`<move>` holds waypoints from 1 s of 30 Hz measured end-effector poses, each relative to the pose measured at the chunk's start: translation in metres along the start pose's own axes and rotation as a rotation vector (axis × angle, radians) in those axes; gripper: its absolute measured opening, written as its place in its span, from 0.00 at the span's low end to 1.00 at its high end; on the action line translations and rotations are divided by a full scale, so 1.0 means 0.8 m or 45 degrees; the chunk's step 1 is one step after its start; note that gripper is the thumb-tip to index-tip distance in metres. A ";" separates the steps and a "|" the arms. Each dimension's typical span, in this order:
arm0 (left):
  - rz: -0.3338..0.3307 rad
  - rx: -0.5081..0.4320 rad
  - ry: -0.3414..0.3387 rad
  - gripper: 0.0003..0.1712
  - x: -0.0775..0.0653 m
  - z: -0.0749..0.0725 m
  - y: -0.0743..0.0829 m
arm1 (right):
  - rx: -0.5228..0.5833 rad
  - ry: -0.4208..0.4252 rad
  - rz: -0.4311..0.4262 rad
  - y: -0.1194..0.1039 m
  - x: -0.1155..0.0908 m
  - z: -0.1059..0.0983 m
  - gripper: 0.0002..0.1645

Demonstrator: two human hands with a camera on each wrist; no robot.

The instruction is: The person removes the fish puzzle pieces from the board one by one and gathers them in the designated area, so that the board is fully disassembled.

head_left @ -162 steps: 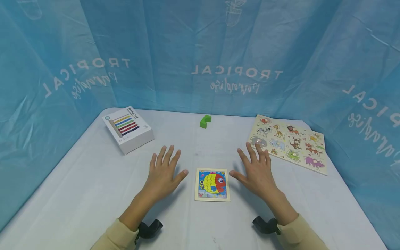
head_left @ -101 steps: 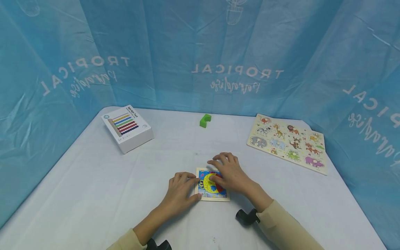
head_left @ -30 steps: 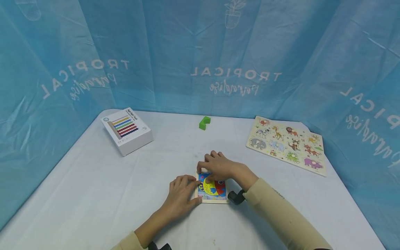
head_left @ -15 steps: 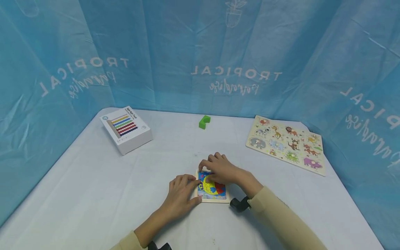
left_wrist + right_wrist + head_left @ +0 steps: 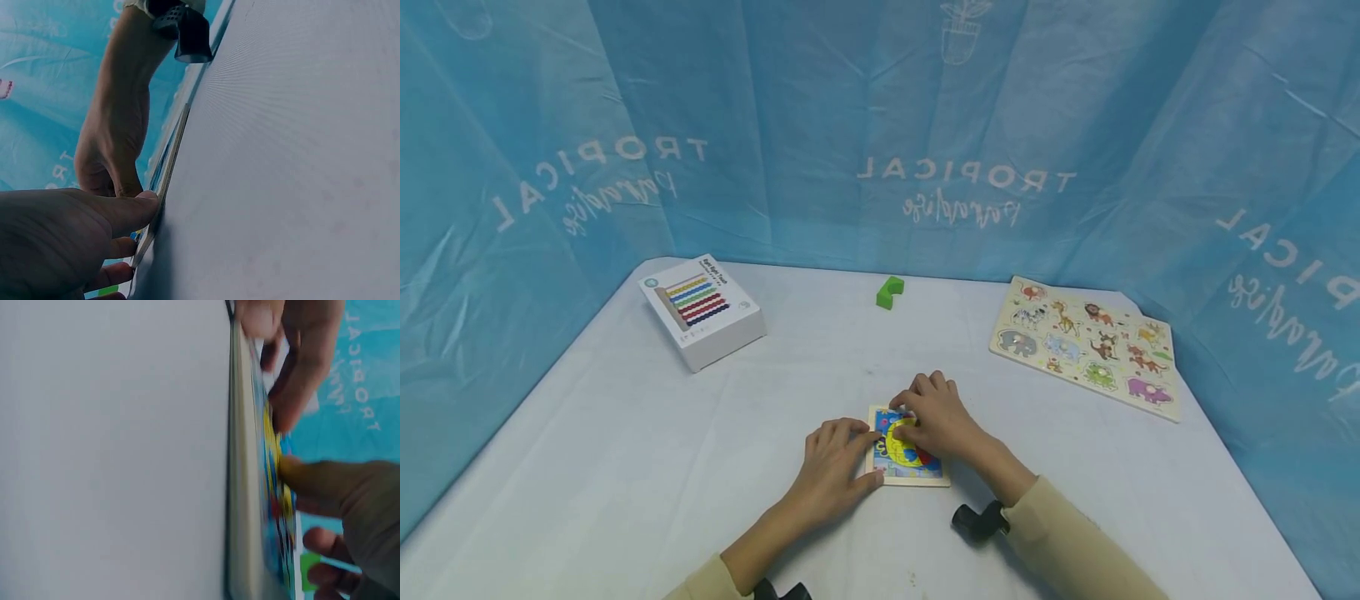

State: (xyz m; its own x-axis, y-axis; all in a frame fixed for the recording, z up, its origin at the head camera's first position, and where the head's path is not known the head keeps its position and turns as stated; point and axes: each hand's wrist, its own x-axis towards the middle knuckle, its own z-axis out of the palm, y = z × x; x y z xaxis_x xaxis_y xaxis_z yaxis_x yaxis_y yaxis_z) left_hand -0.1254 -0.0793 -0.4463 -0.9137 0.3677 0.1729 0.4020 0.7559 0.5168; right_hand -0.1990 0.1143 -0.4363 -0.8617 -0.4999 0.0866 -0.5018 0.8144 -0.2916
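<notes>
A small square fish jigsaw puzzle (image 5: 904, 479) in a pale wooden frame lies on the white table. My left hand (image 5: 829, 468) holds its left side, with the thumb at the near left corner and the index fingertip by the left edge. In the left wrist view the thumb (image 5: 142, 209) rests along the frame's edge. My right hand (image 5: 942, 418) is bent over the upper right part and hides some of the fish. Its thumb (image 5: 306, 477) touches the yellow pieces in the right wrist view, its fingertips apart from the thumb near the far edge. No loose piece shows between them.
A white box (image 5: 707, 312) with rows of coloured beads pictured on it stands at the back left. A green block (image 5: 891, 292) lies at the back middle. An animal peg board (image 5: 1086, 346) lies at the back right. Blue curtains (image 5: 820, 217) surround the table.
From hovering apart on either side, both hands have come in onto the puzzle. Lately the left hand stays put, while the right hand has drawn slightly right and its fingers have shifted along the far edge.
</notes>
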 end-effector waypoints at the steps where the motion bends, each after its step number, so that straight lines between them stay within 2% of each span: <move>1: -0.001 0.001 0.000 0.29 0.000 0.000 0.000 | -0.009 0.034 0.006 -0.002 -0.002 0.002 0.20; 6: 0.003 -0.008 0.002 0.29 -0.001 0.000 0.000 | -0.065 0.188 0.037 -0.012 -0.010 0.010 0.18; 10: 0.010 -0.015 0.008 0.28 -0.001 0.000 0.000 | -0.081 0.264 0.072 -0.018 -0.013 0.015 0.16; 16: 0.012 0.005 0.017 0.28 -0.001 0.001 0.000 | -0.051 0.284 0.110 -0.022 -0.016 0.019 0.16; 30: 0.014 -0.001 0.023 0.28 -0.002 0.000 0.001 | -0.058 0.339 0.102 -0.025 -0.018 0.020 0.15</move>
State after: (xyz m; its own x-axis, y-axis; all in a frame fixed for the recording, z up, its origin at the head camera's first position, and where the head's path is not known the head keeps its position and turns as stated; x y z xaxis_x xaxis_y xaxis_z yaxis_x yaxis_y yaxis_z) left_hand -0.1238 -0.0796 -0.4462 -0.9102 0.3661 0.1936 0.4119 0.7513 0.5157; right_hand -0.1754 0.1007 -0.4473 -0.8851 -0.3435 0.3140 -0.4291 0.8634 -0.2653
